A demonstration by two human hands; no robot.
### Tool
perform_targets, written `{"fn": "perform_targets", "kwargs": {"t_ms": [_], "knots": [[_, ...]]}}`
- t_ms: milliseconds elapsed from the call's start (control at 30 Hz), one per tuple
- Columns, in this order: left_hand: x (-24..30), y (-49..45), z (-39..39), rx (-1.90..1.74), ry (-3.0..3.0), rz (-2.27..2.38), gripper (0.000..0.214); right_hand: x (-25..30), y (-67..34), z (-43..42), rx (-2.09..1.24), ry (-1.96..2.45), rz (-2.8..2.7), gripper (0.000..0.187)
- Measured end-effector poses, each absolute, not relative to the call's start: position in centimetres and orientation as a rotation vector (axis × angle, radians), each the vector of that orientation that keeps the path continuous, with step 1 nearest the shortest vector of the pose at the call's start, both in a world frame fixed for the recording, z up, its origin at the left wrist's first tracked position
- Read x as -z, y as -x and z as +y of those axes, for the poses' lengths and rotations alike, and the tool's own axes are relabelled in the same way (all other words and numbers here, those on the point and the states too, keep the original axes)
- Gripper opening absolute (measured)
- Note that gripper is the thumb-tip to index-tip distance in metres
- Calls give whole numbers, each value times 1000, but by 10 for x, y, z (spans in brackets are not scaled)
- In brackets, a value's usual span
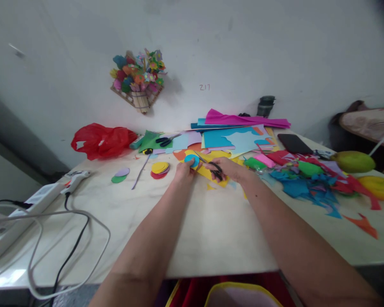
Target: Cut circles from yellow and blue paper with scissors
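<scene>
- The pale worktop [217, 238] runs back to a wall and bears everything below except the wall bouquet.
- A mixed heap of paper scraps [307, 183], blue, red and green, spreads over its right side.
- At the back lie overlapping coloured sheets [214, 138], with a magenta roll [243, 120] behind them.
- A crumpled red plastic bag [102, 140] sits at the back left.
- A bouquet of colourful flowers [139, 74] hangs on the wall above.
- A white power strip [38, 198] lies along the left edge, near looping cables.
- The left hand [185, 171] is in the middle, its fingers pinching a blue disc.
- The right hand [228, 167], just beside it, has its fingers wrapped around the scissors' handles.
- Yellow paper [207, 172] lies beneath both hands.
- The black-handled scissors [215, 171] point toward the disc; whether the blades touch it, I cannot tell.
- A small pile of discs [160, 168], yellow on top, rests left of the left hand.
- The blue disc [192, 160] is between the left fingers and the scissors, over the yellow paper.
</scene>
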State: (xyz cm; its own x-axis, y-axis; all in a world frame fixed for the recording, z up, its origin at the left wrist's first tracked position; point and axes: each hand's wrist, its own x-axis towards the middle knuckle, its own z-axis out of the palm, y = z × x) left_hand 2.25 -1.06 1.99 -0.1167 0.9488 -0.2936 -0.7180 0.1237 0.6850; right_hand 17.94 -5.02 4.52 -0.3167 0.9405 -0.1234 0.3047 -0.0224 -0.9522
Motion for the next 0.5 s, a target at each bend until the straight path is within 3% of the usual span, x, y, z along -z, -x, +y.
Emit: {"fn": "perform_targets", "kwargs": {"t_ms": [500], "knots": [[-22,-31,-18,-1477,-326,826,18,-36,-169,-50,-1446,1176,-1526,39]]}}
